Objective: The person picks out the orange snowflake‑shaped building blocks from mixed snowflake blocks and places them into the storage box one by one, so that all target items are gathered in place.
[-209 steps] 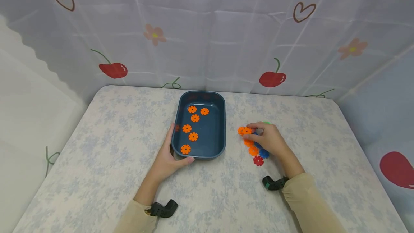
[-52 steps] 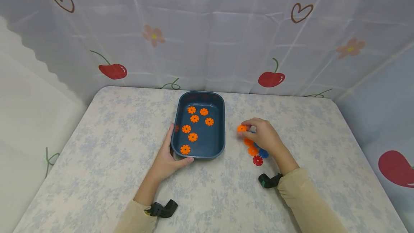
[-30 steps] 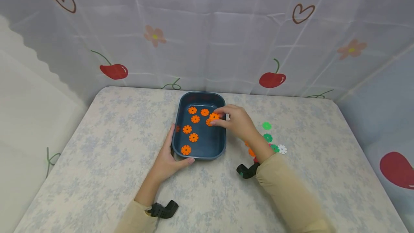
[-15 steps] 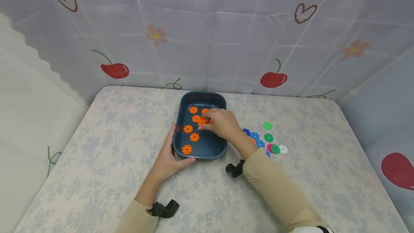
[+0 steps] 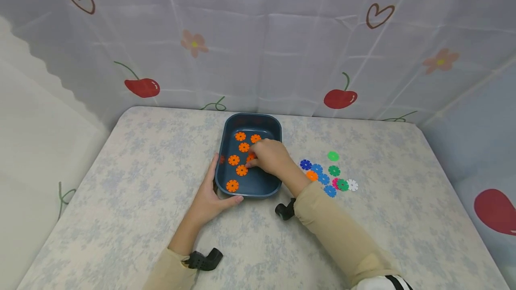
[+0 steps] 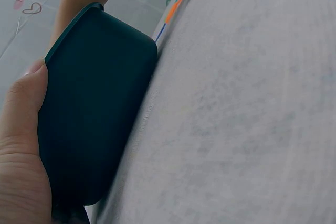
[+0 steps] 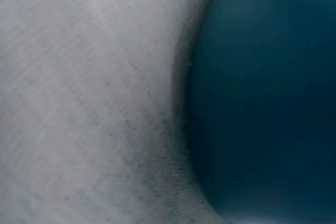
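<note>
A deep blue rectangular tray (image 5: 262,190) stands on the table, with several orange notched plastic discs (image 5: 234,160) lying flat inside. My left hand (image 5: 207,202) grips its near left corner, thumb at the front rim and fingers along the left side. In the left wrist view the thumb (image 6: 26,108) presses against the tray wall (image 6: 94,108). My right hand (image 5: 272,158) reaches over the tray's right side and pinches an orange disc (image 5: 251,157) low inside, partly hidden by the fingers. Only the tray's outer wall (image 7: 268,103) and tabletop show in the right wrist view.
Right of the tray lies a loose group of discs: blue (image 5: 324,179), dark blue (image 5: 305,164), green (image 5: 334,170), pink (image 5: 335,183), white (image 5: 352,185) and one orange (image 5: 312,175). My right sleeve (image 5: 334,227) covers the area in front of them. A printed curtain (image 5: 258,57) hangs behind the table.
My right hand has taken an orange disc from the group, carried it left into the tray and moved it lower and nearer. Another orange disc was added earlier. The left hand keeps its hold.
</note>
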A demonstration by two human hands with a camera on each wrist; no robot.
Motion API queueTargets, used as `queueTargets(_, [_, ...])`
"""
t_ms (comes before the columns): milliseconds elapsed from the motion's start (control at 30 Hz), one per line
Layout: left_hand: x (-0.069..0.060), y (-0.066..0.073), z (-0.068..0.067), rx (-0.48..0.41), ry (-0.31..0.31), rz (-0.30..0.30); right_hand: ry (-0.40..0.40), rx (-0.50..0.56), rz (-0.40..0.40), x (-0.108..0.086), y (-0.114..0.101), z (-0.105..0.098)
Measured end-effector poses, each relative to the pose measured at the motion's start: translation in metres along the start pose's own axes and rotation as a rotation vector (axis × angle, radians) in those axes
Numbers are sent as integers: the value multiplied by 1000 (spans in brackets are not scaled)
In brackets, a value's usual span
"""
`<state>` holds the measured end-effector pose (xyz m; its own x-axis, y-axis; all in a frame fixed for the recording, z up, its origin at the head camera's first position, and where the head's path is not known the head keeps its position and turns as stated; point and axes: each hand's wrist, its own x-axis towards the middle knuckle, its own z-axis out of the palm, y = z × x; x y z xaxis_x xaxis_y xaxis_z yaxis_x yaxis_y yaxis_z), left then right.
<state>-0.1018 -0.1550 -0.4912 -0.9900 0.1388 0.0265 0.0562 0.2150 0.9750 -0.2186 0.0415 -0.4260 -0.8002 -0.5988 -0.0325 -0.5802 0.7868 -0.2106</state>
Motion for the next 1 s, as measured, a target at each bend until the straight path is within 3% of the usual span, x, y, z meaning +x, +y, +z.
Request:
queueTargets(400, [0, 0, 0, -14, 9, 8, -68, -27, 73, 4, -3, -2])
queueTargets(1000, [-1, -1, 0, 3, 4, 7, -97, 1, 72, 4, -2, -1])
